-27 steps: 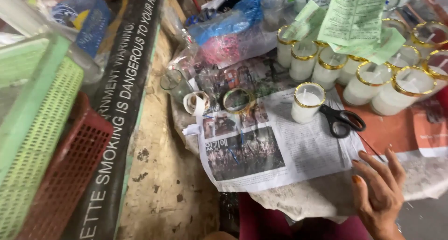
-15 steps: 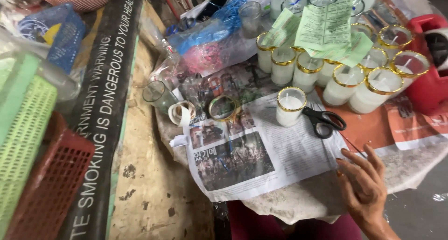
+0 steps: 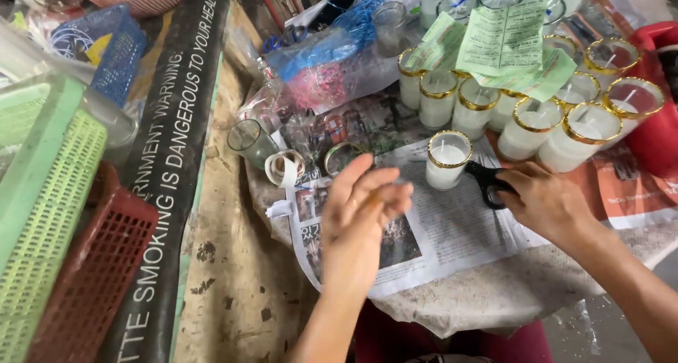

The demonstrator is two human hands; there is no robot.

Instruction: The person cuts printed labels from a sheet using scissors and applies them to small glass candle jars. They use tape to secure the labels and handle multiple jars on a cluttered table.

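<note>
Now right hand [image 3: 547, 202] grip pinching black scissors [image 3: 487, 181] — beside candle glass [image 3: 448, 159]; left hand [image 3: 361, 211] spread, empty.

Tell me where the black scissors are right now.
In the head view, the black scissors lie right of centre on the newspaper, under the right hand, beside the lone gold-rimmed candle glass.

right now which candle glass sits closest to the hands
The lone candle standing on the newspaper, apart from the rows behind. It sits just left of the right hand, which is on the scissors.
</note>
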